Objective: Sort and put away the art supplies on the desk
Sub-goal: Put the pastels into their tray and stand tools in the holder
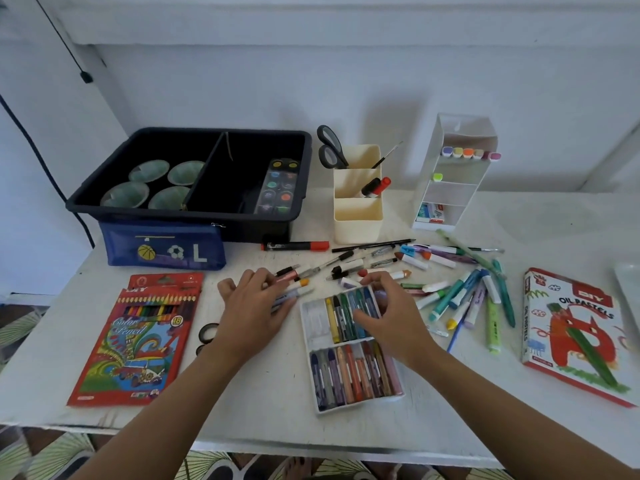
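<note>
Forearms, two, bare, entering from the bottom edge and converging over the desk (242, 393).

Item: pastel tray (315, 320), white, lying at mid-desk just beyond the wrists. Lower row full; upper row filled at its right half, left slots bare.

Item: right hand (388, 317), arched over the tray's upper row, wrist raised. Thumb and fingertips are drawn together on what seems to be a lilac pastel (381, 296); the stick is mostly hidden by the fingers.

Item: left hand (254, 306), palm down, left of the tray. Fingers are curled over a bundle of markers (294, 291), whose tips poke out to the right.

Item: loose markers (460, 296), scattered right of the tray and behind it.

Item: pastel box (575, 334), flat, well right of the tray.

Item: pencil pack (138, 337), flat, at the left.

Item: cream holder (358, 220) and white organiser (446, 188), upright at the back. Black bin (180, 211) at back left.

Step in hand, by judgement: refilling the tray with stray pastels while markers are gathered apart. Sorting is well short of done.

Next move calls for seating the stick lengthwise in an open slot without jostling its neighbours. The bundle then needs carrying upright to a holder.
</note>
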